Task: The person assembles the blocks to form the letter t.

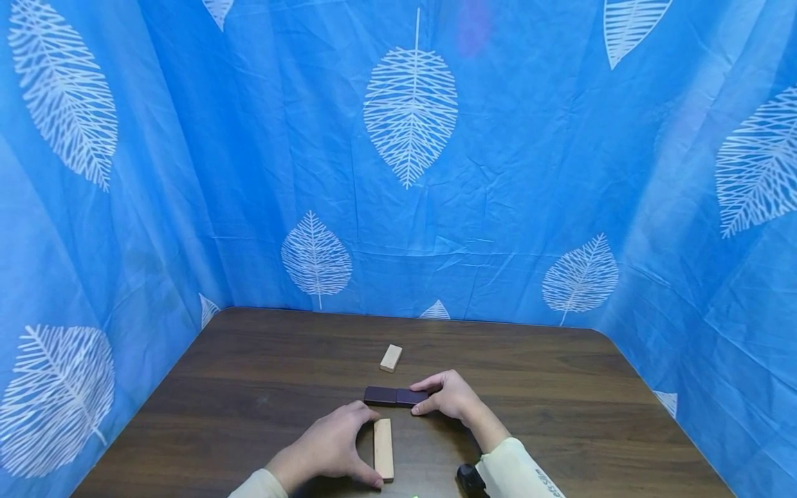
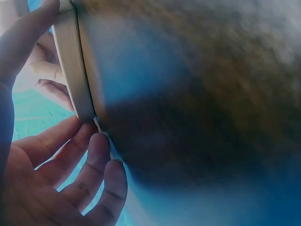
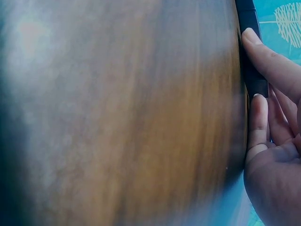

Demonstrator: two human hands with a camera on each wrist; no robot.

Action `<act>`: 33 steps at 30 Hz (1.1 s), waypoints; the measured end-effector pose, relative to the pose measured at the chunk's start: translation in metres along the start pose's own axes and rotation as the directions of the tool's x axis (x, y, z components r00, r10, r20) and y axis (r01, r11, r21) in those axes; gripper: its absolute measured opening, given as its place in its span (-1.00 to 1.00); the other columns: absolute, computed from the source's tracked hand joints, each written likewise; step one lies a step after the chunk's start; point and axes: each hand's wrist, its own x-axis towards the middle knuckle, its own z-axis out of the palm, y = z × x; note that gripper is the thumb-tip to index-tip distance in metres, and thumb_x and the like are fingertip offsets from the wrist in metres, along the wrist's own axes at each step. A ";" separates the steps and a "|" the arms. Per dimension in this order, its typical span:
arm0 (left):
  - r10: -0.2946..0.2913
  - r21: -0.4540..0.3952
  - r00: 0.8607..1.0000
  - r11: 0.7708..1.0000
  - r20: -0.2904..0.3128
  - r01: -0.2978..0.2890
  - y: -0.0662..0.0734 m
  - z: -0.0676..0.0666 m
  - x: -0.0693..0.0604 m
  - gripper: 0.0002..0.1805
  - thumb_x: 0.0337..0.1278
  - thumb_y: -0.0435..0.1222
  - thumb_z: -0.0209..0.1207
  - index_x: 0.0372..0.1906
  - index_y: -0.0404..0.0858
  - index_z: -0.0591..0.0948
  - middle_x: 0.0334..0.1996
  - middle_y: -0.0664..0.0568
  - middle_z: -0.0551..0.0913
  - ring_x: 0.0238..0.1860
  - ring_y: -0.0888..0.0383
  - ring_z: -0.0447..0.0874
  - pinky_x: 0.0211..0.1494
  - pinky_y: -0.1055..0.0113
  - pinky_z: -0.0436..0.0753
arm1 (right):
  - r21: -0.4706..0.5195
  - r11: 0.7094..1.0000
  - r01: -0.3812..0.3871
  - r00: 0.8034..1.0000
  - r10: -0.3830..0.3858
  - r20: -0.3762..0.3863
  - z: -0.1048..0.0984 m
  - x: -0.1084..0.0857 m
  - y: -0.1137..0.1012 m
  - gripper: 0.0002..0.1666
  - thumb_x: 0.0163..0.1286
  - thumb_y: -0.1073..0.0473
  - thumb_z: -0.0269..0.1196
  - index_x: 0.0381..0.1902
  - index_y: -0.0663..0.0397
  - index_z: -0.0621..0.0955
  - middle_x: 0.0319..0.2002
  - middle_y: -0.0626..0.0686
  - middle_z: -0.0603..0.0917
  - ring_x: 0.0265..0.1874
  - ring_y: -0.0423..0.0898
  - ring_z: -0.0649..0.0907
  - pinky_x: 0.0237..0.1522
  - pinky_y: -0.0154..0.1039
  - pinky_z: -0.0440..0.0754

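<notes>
In the head view my left hand holds a long pale wooden block lengthwise, thumb at the near end and fingers at the far end. The left wrist view shows the same block upright in the picture, between thumb and fingertips. To the right and farther back, my right hand pinches a dark brown block at its right end, thumb on the near side. A second dark block lies end to end with it, at its left. Part of the gripped dark block is hidden behind the fingers.
A smaller pale block lies behind the dark pair on the brown wooden table. Blue curtains with white leaf prints stand around the table's back and sides. A black object sits by the right sleeve.
</notes>
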 end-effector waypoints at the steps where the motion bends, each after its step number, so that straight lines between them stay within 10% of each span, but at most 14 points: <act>1: 0.000 0.001 1.000 1.000 -0.002 0.000 0.000 0.000 0.000 0.00 -0.49 0.30 0.56 0.14 -0.23 0.63 -0.03 0.15 0.58 -0.02 0.19 0.57 0.00 0.14 0.64 | 0.001 1.000 -0.002 1.000 0.002 -0.001 0.000 0.000 0.000 -0.59 -0.08 0.24 0.65 -0.19 -0.02 0.83 -0.08 0.03 0.73 -0.11 -0.06 0.61 -0.02 -0.02 0.55; 33: -0.010 0.002 1.000 1.000 -0.018 0.010 0.000 0.001 0.024 -0.04 -0.51 0.26 0.58 0.12 -0.20 0.66 -0.06 0.20 0.56 -0.11 0.23 0.58 0.01 0.20 0.61 | 0.034 0.999 -0.007 1.000 0.006 0.014 0.001 0.001 0.002 -0.58 -0.08 0.27 0.64 -0.18 0.00 0.83 -0.12 0.02 0.73 -0.17 -0.07 0.61 -0.12 -0.12 0.54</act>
